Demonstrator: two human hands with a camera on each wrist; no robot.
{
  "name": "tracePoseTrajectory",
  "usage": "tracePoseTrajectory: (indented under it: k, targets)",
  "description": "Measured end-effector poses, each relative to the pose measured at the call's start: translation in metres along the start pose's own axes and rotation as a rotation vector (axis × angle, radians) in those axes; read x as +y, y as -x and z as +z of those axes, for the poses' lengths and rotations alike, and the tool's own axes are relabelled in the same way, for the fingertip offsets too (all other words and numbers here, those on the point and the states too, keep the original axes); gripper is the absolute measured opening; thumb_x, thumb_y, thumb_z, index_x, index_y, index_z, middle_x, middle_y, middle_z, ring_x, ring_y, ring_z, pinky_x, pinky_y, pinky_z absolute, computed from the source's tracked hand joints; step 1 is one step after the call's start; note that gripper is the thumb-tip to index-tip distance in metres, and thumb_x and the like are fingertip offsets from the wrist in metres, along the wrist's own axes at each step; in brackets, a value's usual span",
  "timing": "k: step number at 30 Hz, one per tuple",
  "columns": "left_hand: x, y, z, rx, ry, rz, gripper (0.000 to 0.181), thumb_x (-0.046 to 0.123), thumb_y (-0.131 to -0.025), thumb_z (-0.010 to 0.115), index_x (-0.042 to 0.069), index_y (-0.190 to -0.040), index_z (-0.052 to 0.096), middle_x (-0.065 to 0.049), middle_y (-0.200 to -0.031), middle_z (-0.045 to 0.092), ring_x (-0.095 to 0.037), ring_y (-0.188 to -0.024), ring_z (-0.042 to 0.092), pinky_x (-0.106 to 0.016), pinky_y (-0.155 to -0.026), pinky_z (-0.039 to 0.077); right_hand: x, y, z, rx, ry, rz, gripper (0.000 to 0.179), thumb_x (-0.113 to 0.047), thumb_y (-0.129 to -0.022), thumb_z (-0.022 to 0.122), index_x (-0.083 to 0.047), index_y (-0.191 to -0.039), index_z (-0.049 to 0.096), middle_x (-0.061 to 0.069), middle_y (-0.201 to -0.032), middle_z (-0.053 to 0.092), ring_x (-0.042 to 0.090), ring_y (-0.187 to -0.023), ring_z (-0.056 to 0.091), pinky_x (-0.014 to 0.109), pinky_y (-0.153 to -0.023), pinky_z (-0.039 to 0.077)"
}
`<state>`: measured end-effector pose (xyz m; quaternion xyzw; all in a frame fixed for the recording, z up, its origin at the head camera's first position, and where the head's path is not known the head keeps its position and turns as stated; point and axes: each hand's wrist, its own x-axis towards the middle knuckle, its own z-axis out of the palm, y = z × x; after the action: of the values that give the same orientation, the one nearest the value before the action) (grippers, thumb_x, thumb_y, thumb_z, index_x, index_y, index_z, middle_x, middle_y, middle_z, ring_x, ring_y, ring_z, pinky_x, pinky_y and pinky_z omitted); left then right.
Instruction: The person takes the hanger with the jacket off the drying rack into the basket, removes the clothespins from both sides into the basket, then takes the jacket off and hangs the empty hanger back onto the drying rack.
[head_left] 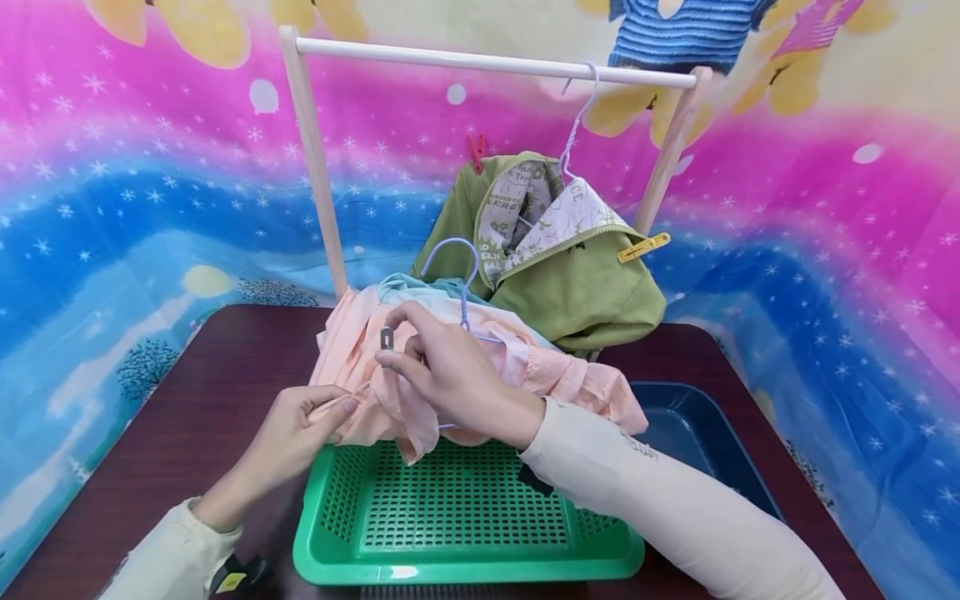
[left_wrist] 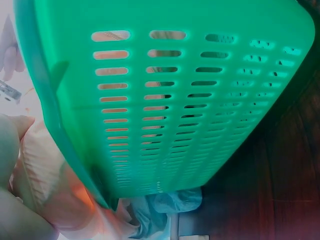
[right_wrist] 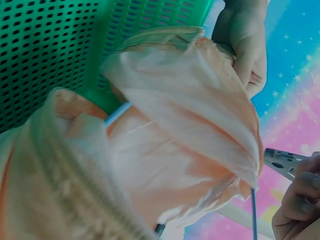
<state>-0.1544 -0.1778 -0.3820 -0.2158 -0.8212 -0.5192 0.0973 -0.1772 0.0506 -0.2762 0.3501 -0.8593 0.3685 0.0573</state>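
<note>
A pale pink garment is draped over the back of a green basket, with a lavender hanger inside it. At its left end, my left hand pinches the garment's edge between thumb and fingers. My right hand is over the garment's middle and pinches a grey clothespin between thumb and forefinger. In the right wrist view the clothespin shows beside the pink cloth. Mostly the basket's perforated side fills the left wrist view.
Behind hangs a green jacket on a white-barred rack, with a red clothespin and a yellow clothespin on it. Teal cloth lies behind the pink garment. A dark blue tray sits right of the basket on the dark table.
</note>
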Motion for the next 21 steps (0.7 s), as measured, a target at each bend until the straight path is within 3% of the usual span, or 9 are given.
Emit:
tracePoseTrajectory:
  k: [8,16,21]
  targets:
    - [0.000,0.000,-0.001,-0.003,0.008,-0.012,0.018,0.006,-0.099,0.063,0.009,-0.083,0.071,0.010,-0.060,0.051,0.000,-0.055,0.048,-0.023,-0.051,0.045,0.007,0.009,-0.005,0.022,0.027,-0.003,0.023,-0.029,-0.097,0.069,-0.017,-0.114,0.060,-0.008,-0.057,0.052,0.003,-0.047,0.047,0.022,-0.048,0.038]
    - [0.000,-0.001,-0.001,-0.005,0.015,-0.027,0.016,0.006,-0.099,0.063,0.006,-0.086,0.071,0.010,-0.060,0.052,0.000,-0.054,0.049,-0.023,-0.051,0.046,0.010,0.016,-0.012,0.045,0.053,-0.014,0.016,-0.030,-0.094,0.073,-0.019,-0.102,0.065,-0.010,-0.057,0.047,0.003,-0.049,0.043,0.022,-0.050,0.036]
    - [0.000,0.000,0.000,-0.006,0.015,-0.037,0.017,0.007,-0.099,0.063,0.005,-0.084,0.070,0.010,-0.061,0.054,-0.001,-0.055,0.051,-0.023,-0.053,0.048,0.014,0.023,-0.017,0.045,0.051,-0.006,0.018,-0.029,-0.093,0.074,-0.017,-0.104,0.066,-0.010,-0.059,0.051,0.002,-0.050,0.047,0.022,-0.053,0.041]
